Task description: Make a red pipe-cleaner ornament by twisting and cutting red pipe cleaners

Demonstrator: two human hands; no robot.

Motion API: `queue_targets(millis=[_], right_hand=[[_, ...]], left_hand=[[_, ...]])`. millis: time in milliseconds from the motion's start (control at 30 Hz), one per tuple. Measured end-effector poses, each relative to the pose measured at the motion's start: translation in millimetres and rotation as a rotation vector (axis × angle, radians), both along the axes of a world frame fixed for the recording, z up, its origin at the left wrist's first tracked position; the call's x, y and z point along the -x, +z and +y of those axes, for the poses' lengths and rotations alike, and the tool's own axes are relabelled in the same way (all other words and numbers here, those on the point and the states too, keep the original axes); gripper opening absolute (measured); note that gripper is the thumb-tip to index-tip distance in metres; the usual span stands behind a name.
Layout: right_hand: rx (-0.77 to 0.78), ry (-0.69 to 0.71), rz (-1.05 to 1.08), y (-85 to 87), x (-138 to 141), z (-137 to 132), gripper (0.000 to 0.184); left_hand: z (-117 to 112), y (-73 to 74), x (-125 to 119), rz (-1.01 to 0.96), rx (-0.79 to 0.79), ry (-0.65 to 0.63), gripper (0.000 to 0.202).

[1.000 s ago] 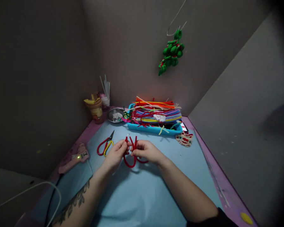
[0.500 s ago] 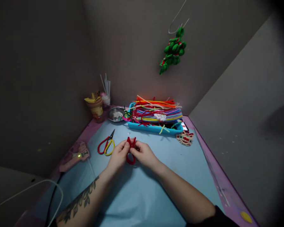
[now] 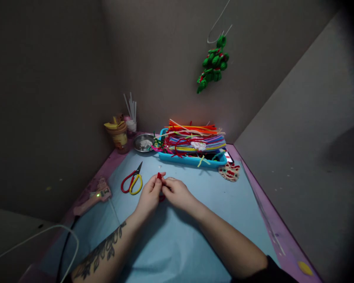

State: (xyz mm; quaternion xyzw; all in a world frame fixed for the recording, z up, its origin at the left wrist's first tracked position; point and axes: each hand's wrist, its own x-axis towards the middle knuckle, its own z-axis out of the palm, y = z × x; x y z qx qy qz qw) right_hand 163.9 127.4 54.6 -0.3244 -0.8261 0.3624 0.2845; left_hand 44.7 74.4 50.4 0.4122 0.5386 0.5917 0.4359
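Note:
Held between both hands over the blue table cover is a red pipe cleaner (image 3: pixel 159 176), bent into a loop whose lower end peeks out beneath the fingers. My left hand (image 3: pixel 149 192) pinches it between thumb and fingers, a red end sticking up past the thumb. Closed against it from the other side is my right hand (image 3: pixel 177 192), with thumb and forefinger at the red piece. The fingers hide most of the piece. Just left of my left hand lie scissors (image 3: pixel 135 181) with one red and one yellow handle, blades pointing away.
A pink glue gun (image 3: pixel 94 198) with a lit green light lies at the left. Behind stand a blue basket (image 3: pixel 191 160) heaped with pipe cleaners, a metal dish (image 3: pixel 144 143) and a pot (image 3: pixel 120 137). A beige-red piece (image 3: pixel 229 172) lies right; a green ornament (image 3: pixel 214 65) hangs above.
The red pipe cleaner has turned in my fingers: two ends stood up before, now one shows, and less of the loop is visible. My hands have drawn closer around it.

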Motion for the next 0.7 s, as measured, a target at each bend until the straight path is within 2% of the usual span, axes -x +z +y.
queue_targets(millis=[133, 300, 400, 533, 700], right_hand=[[0.026, -0.173, 0.157, 16.9, -14.4, 8.6, 0.017], [0.021, -0.080, 0.279, 35.3, -21.1, 1.1, 0.026], [0.010, -0.070, 0.292, 36.2, -19.0, -3.5, 0.017], [0.049, -0.066, 0.311, 34.4, -17.5, -3.8, 0.014], [0.150, -0.132, 0.375, 29.1, -17.2, -2.3, 0.010]], left_hand=[[-1.6, 8.7, 6.9, 0.330, -0.048, 0.028, 0.029], [-6.0, 12.7, 4.2, 0.573, -0.138, -0.046, 0.024], [-6.8, 9.9, 2.8, 0.624, -0.158, -0.071, 0.022], [-6.8, 8.6, 4.5, 0.632, -0.159, -0.089, 0.023], [-8.0, 13.6, 3.2, 0.535, -0.125, -0.155, 0.026]])
